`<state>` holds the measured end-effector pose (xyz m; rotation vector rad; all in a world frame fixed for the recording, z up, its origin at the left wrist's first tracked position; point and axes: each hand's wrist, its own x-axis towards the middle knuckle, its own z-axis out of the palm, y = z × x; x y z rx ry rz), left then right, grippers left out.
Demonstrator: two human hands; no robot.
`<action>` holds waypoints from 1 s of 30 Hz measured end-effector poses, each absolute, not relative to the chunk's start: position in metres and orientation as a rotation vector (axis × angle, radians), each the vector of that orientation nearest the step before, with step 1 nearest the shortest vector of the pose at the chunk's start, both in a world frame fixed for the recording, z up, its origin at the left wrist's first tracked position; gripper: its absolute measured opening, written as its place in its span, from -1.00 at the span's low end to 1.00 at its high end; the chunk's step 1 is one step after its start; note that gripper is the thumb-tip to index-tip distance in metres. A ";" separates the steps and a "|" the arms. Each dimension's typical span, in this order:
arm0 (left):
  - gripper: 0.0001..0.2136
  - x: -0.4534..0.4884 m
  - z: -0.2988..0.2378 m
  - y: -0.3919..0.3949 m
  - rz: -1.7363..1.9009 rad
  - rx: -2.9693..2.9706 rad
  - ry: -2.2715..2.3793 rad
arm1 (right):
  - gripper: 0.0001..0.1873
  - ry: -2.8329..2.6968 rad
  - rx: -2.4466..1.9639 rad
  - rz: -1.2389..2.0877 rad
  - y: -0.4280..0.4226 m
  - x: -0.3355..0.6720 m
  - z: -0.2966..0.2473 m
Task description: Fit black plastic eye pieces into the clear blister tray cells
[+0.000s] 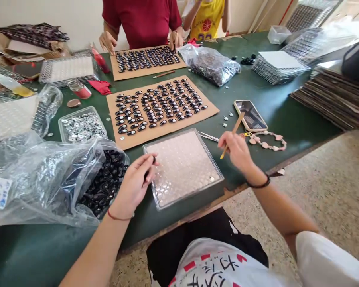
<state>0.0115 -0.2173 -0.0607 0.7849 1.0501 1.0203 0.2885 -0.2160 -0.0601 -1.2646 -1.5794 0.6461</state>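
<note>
My left hand (139, 177) is closed, pinching a small black piece (154, 160) between thumb and fingertips, over the left edge of a clear plastic tray (182, 163) with a dimpled surface. A thin wooden stick with a yellowish tip (235, 129) is held in my right hand (235, 148), slanting down toward the tray's right side. One small round bit (212, 179) lies at the tray's near right corner. Beside my left wrist, an open plastic bag (62, 179) spills over many black pieces (106, 179). Tweezers (208, 136) lie partly behind my right hand.
Beyond the tray lies a cardboard sheet (209, 108) with rows of black-and-silver pieces. A tub (83, 124) of silver discs stands left, a phone (250, 114) with a beaded strap right. Across the table, a person's hands (108, 42) touch another filled sheet (146, 61). Stacked cardboard (332, 95) sits far right.
</note>
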 end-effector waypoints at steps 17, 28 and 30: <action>-0.72 0.019 -0.068 -0.236 1.011 1.879 1.368 | -0.72 -2.412 -0.949 0.320 -0.225 0.218 -0.031; -0.75 0.011 -0.072 -0.225 0.933 2.091 1.532 | -0.73 -2.253 -0.742 0.454 -0.192 0.186 -0.059; -0.77 0.010 -0.072 -0.222 0.914 2.112 1.567 | -0.76 -2.235 -0.767 0.435 -0.194 0.189 -0.062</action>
